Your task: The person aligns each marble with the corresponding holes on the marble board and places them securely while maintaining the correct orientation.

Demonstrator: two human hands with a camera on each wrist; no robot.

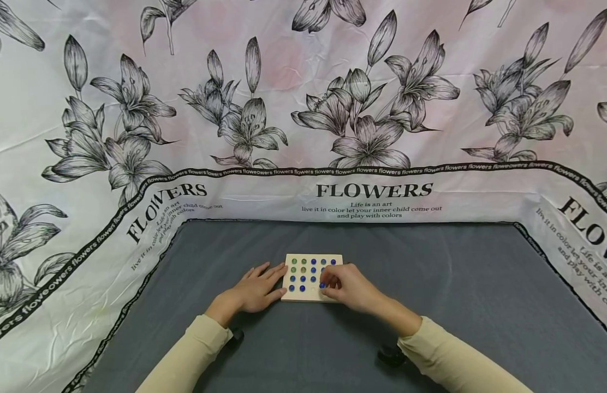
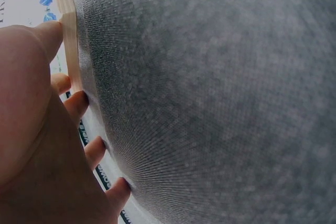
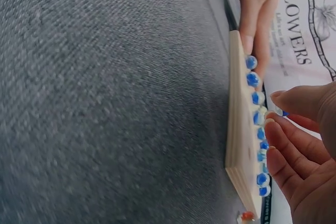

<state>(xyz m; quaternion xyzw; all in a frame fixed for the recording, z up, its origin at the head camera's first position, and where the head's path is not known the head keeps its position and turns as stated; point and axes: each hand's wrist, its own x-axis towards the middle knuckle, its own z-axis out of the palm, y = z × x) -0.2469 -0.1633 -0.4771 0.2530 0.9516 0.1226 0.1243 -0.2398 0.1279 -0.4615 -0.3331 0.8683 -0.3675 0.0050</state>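
A pale wooden board (image 1: 308,296) lies on the grey cloth, with rows of glass marbles in its hollows. Green marbles (image 1: 293,261) sit at its far left corner, blue marbles (image 1: 313,270) across most of the rest. My left hand (image 1: 256,289) rests at the board's left edge, fingers straight and spread, thumb touching the near left side. Over the right part of the board, my right hand (image 1: 355,286) pinches a clear and blue marble (image 3: 285,113) between thumb and forefinger. That hand hides several hollows at the near right.
An orange-red marble (image 3: 247,216) shows past the board's right end, hidden from the head view. Dark grey cloth (image 1: 431,262) surrounds the board. A white flower-printed sheet (image 1: 264,196) rises behind and at both sides.
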